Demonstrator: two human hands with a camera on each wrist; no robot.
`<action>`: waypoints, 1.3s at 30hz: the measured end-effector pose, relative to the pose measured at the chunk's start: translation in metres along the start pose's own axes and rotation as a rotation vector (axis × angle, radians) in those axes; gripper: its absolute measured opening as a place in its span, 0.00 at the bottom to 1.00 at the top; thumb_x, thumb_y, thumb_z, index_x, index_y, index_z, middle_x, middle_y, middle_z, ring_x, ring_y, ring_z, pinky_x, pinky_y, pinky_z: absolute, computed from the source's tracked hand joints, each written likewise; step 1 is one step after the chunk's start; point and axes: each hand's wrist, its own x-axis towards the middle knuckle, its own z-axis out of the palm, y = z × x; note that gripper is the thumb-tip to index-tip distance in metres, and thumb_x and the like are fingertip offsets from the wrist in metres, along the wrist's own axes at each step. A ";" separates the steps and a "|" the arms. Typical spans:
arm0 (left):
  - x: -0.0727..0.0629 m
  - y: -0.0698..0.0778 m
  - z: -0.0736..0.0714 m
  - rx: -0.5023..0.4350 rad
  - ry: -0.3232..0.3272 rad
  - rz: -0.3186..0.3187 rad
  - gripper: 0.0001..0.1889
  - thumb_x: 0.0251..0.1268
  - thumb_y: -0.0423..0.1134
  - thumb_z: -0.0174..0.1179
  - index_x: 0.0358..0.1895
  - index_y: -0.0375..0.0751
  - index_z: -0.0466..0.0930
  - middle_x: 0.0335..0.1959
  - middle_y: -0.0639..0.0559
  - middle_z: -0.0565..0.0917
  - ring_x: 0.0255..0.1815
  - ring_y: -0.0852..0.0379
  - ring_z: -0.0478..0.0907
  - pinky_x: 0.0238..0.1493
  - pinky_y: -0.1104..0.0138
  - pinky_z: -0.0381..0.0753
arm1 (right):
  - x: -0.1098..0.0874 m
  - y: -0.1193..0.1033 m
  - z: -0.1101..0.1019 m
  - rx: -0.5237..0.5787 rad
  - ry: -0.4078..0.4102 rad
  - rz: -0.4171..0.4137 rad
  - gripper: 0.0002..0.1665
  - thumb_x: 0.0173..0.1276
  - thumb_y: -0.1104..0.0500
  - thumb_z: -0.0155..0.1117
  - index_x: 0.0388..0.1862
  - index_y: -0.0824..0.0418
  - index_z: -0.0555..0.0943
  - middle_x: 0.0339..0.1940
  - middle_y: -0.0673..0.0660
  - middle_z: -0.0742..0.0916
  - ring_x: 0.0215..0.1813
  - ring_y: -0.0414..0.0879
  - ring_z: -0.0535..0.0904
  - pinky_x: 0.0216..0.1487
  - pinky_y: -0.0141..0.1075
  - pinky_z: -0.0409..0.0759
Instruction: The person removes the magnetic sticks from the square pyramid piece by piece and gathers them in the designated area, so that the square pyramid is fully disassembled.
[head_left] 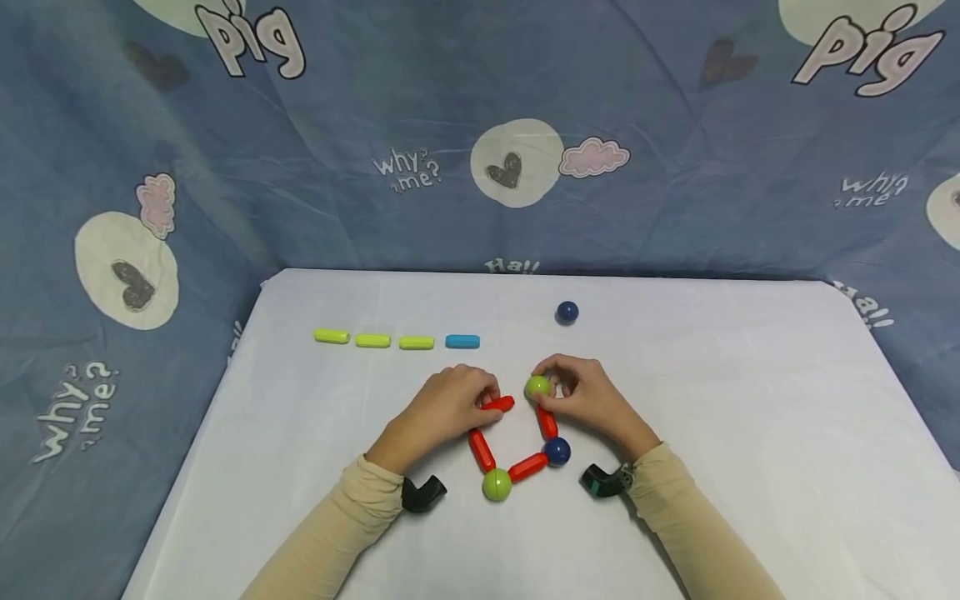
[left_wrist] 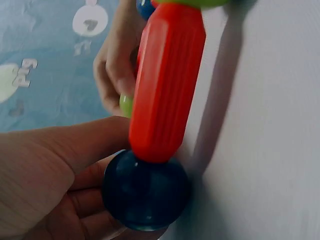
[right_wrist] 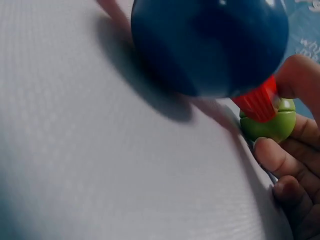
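My left hand (head_left: pixel 447 404) pinches a red stick (head_left: pixel 501 403) between thumb and fingers, its free end pointing right. In the left wrist view a dark blue ball (left_wrist: pixel 145 190) lies against that hand's fingers, hidden in the head view. From this ball a second red stick (left_wrist: pixel 167 82) runs to a green ball (head_left: pixel 497 484) near me. Another red stick (head_left: pixel 528 467) joins that to a dark blue ball (head_left: pixel 557 452), and a further red stick (head_left: pixel 547 422) leads up to a green ball (head_left: pixel 537 387). My right hand (head_left: pixel 588 396) grips this last ball. A gap separates the chain's two ends.
Behind my hands lie a row of several yellow-green sticks (head_left: pixel 372 341) and one light blue stick (head_left: pixel 462 342). A loose dark blue ball (head_left: pixel 567 313) rests farther back on the white table (head_left: pixel 750 400). A patterned blue cloth (head_left: pixel 337 217) hangs behind the table.
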 end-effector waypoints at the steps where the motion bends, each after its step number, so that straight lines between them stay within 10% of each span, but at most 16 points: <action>1: -0.001 -0.001 -0.001 -0.001 0.003 -0.013 0.08 0.61 0.43 0.75 0.37 0.45 0.86 0.24 0.59 0.79 0.28 0.61 0.73 0.31 0.68 0.72 | 0.000 0.000 -0.001 -0.006 0.014 0.006 0.17 0.58 0.62 0.78 0.47 0.56 0.86 0.30 0.48 0.84 0.29 0.39 0.73 0.30 0.28 0.72; 14: -0.003 -0.001 -0.008 0.008 -0.017 -0.075 0.08 0.62 0.42 0.73 0.34 0.46 0.82 0.24 0.56 0.77 0.28 0.58 0.73 0.30 0.67 0.70 | -0.002 0.002 -0.003 0.016 0.049 -0.065 0.17 0.63 0.61 0.75 0.51 0.54 0.87 0.39 0.50 0.87 0.30 0.42 0.74 0.30 0.28 0.73; 24: -0.007 0.022 0.007 0.067 0.186 0.106 0.12 0.62 0.49 0.74 0.37 0.45 0.87 0.28 0.55 0.83 0.34 0.60 0.73 0.40 0.65 0.73 | -0.002 0.002 -0.003 0.096 0.038 -0.022 0.15 0.68 0.60 0.73 0.53 0.58 0.87 0.43 0.55 0.91 0.37 0.40 0.82 0.37 0.29 0.80; 31: -0.006 0.030 0.024 0.030 0.106 0.099 0.17 0.65 0.60 0.68 0.32 0.52 0.84 0.24 0.65 0.79 0.30 0.64 0.70 0.40 0.67 0.68 | -0.003 0.001 -0.004 0.182 0.035 -0.014 0.16 0.68 0.64 0.72 0.55 0.60 0.86 0.45 0.59 0.91 0.41 0.38 0.87 0.41 0.30 0.85; 39: -0.008 0.031 0.027 -0.081 -0.029 0.168 0.22 0.73 0.58 0.61 0.63 0.55 0.76 0.38 0.63 0.85 0.39 0.64 0.78 0.46 0.65 0.77 | -0.002 0.001 -0.005 0.224 0.029 -0.015 0.18 0.66 0.67 0.71 0.55 0.64 0.84 0.44 0.64 0.91 0.41 0.35 0.87 0.40 0.28 0.84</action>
